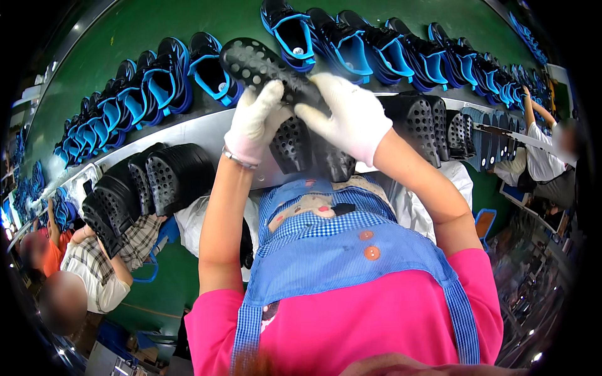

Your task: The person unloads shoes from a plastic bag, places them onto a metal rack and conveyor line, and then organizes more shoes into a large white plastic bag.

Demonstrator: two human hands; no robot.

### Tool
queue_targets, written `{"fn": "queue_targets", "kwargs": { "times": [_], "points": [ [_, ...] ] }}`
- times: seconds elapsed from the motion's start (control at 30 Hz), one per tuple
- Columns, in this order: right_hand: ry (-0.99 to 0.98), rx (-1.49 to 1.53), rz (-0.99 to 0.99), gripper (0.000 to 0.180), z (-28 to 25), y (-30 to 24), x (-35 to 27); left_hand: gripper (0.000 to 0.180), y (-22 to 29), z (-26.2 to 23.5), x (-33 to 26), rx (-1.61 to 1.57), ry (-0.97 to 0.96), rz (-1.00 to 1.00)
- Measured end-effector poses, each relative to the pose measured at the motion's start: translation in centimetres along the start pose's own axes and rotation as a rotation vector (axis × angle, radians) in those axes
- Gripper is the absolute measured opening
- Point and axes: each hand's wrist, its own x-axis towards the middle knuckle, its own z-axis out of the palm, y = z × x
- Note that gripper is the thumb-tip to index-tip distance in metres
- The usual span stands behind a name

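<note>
Both gloved hands hold 1 black perforated sole (pixel 266 66) up over the tabletop (pixel 194 128). The left hand (pixel 254 122) has its grip closed on the sole's near side, and the right hand (pixel 348 116) grips it from the other side. Stacks of similar soles (pixel 147 185) stand unhandled left and right (pixel 433 125). Beyond them, a long row of black and blue shoes (pixel 351 44) lies on the green belt (pixel 157 25), so I judge the work well underway, with many soles left.
</note>
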Motion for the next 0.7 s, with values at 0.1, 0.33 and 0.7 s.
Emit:
{"fn": "queue_targets", "kwargs": {
  "times": [0.1,0.33,0.7],
  "points": [
    [-0.037,-0.179,0.035,0.040,0.6,1.4,2.9,0.041,-0.3,-1.8,3.0,0.006,-0.065,-0.090],
    [-0.271,-0.230,0.213,0.049,0.3,6.4,7.3,0.061,-1.5,-5.5,8.9,0.652,-0.061,-0.272],
    [-0.502,-0.347,0.344,0.050,3.7,8.4,18.6,0.045,-5.2,-9.0,13.3,1.704,-0.083,0.045]
  ]
}}
